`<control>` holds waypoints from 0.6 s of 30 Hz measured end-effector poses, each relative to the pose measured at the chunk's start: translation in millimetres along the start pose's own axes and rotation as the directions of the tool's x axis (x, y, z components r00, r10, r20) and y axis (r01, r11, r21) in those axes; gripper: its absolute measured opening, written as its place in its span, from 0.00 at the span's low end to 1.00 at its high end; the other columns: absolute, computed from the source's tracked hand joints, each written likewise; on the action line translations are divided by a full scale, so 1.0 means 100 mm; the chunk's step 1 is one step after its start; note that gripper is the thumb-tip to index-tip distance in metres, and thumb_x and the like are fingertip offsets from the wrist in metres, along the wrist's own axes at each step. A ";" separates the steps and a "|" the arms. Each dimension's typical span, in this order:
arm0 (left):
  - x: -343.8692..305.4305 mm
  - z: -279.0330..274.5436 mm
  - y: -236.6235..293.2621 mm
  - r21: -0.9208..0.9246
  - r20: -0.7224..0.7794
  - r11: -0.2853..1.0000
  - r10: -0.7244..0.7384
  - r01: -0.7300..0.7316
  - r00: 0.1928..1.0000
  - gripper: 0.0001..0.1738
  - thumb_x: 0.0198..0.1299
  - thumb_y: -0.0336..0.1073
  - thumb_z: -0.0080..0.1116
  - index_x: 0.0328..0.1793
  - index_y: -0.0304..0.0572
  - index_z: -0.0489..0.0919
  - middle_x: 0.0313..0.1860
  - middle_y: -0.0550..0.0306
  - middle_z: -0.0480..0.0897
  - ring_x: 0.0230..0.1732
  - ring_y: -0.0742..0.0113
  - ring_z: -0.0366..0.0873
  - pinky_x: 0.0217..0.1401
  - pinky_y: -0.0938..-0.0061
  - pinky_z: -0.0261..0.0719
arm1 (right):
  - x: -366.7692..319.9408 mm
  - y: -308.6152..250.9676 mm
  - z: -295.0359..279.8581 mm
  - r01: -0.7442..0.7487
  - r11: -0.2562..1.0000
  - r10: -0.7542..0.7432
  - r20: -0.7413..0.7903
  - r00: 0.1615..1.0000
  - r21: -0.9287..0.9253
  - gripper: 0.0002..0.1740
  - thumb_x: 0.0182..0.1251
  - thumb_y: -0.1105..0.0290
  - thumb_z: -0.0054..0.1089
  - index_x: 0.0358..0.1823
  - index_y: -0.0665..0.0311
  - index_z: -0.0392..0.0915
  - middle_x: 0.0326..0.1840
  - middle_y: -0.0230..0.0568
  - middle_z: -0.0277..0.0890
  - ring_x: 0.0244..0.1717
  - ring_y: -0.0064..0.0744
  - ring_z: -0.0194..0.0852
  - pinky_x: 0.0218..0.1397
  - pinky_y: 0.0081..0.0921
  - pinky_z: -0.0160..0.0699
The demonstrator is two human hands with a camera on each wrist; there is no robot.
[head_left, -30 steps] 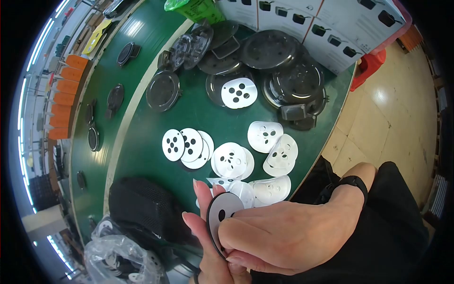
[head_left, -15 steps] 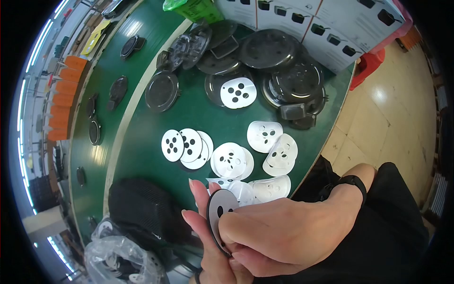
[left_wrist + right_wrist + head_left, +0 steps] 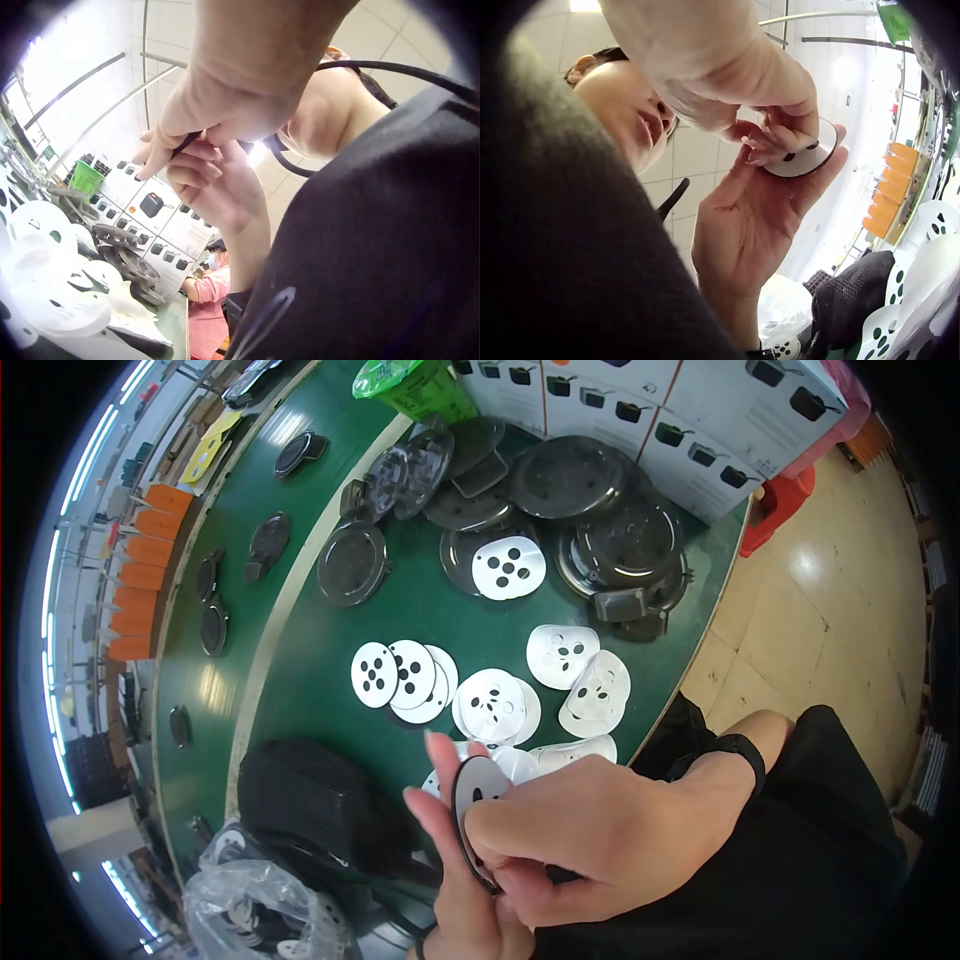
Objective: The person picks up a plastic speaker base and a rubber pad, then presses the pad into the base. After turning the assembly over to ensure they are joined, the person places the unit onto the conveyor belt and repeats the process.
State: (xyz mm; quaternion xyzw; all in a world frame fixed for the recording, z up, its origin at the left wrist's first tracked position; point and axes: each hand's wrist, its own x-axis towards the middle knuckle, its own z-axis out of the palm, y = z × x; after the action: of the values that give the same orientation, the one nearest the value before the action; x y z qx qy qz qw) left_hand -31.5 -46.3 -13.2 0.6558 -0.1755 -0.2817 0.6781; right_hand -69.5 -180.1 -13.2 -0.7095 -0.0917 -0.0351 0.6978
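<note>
A round disc with a white face, dark rim and dark holes [image 3: 484,782] is held up between both hands. Behind and below it, the left hand [image 3: 462,870] grips its edge, two fingertips sticking up past the rim. Across its face bends the right hand [image 3: 600,840], curled fingers on the white surface. The right wrist view shows the disc [image 3: 804,160] on the left hand's fingers [image 3: 819,180], with the right hand [image 3: 742,82] pressing at its holes. In the left wrist view the disc is seen edge-on as a dark strip [image 3: 186,142].
Loose white perforated sheets [image 3: 489,705] lie on the green table [image 3: 300,690]. Dark round lids [image 3: 568,477] are piled behind them, beside a printed box [image 3: 720,430] and green tub [image 3: 418,390]. A black mesh bag [image 3: 310,800] and clear plastic bag [image 3: 260,910] stand at left.
The head view has shifted slightly. Both hands still hold the disc, which has tilted more edge-on, and the right fingers have moved a little over its face. Dark parts on the far strip have moved up.
</note>
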 end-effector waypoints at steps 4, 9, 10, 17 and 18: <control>0.04 0.13 0.08 -0.159 -0.166 0.972 -0.202 0.176 0.965 0.37 0.70 0.51 0.33 0.76 0.41 0.37 0.75 0.54 0.49 0.73 0.61 0.48 0.71 0.69 0.49 | -0.01 0.00 -0.03 0.001 1.000 -0.002 -0.005 1.000 -0.022 0.10 0.55 0.74 0.59 0.31 0.61 0.64 0.20 0.33 0.66 0.18 0.27 0.69 0.19 0.23 0.66; 0.16 0.03 0.10 -0.519 -0.110 0.806 -0.395 0.286 0.912 0.38 0.67 0.45 0.43 0.76 0.42 0.41 0.72 0.52 0.55 0.69 0.62 0.57 0.66 0.74 0.59 | -0.02 0.01 -0.01 -0.015 0.999 0.015 -0.007 1.000 -0.046 0.10 0.57 0.74 0.59 0.32 0.62 0.64 0.21 0.33 0.67 0.20 0.28 0.71 0.20 0.23 0.68; 0.14 0.07 0.09 -0.441 -0.184 0.869 -0.334 0.225 0.924 0.37 0.67 0.45 0.43 0.76 0.45 0.42 0.72 0.52 0.56 0.68 0.61 0.59 0.65 0.73 0.61 | -0.02 0.01 -0.01 -0.012 0.999 0.012 0.000 1.000 -0.038 0.10 0.58 0.74 0.56 0.32 0.64 0.62 0.21 0.39 0.67 0.20 0.36 0.70 0.21 0.28 0.67; 0.08 0.03 0.00 -0.293 -0.182 0.938 -0.242 0.183 0.953 0.31 0.70 0.49 0.33 0.76 0.59 0.43 0.73 0.58 0.52 0.70 0.61 0.53 0.67 0.72 0.57 | -0.03 0.01 -0.01 -0.046 0.999 0.046 0.070 0.996 -0.008 0.10 0.61 0.73 0.49 0.34 0.68 0.58 0.19 0.50 0.67 0.19 0.51 0.68 0.21 0.39 0.64; 0.07 0.03 -0.01 -0.292 -0.180 0.938 -0.246 0.187 0.952 0.30 0.70 0.50 0.31 0.76 0.61 0.43 0.73 0.59 0.52 0.71 0.61 0.53 0.67 0.72 0.57 | -0.02 0.01 -0.02 -0.046 0.999 0.048 0.077 0.996 -0.019 0.10 0.61 0.72 0.49 0.34 0.68 0.58 0.19 0.50 0.67 0.19 0.52 0.68 0.21 0.39 0.64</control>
State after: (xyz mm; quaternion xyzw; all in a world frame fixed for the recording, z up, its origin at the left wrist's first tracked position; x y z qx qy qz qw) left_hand -27.5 -52.9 -14.9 0.5985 0.0122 -0.3041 0.7410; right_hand -70.9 -182.1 -14.4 -0.7182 -0.1016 0.0079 0.6883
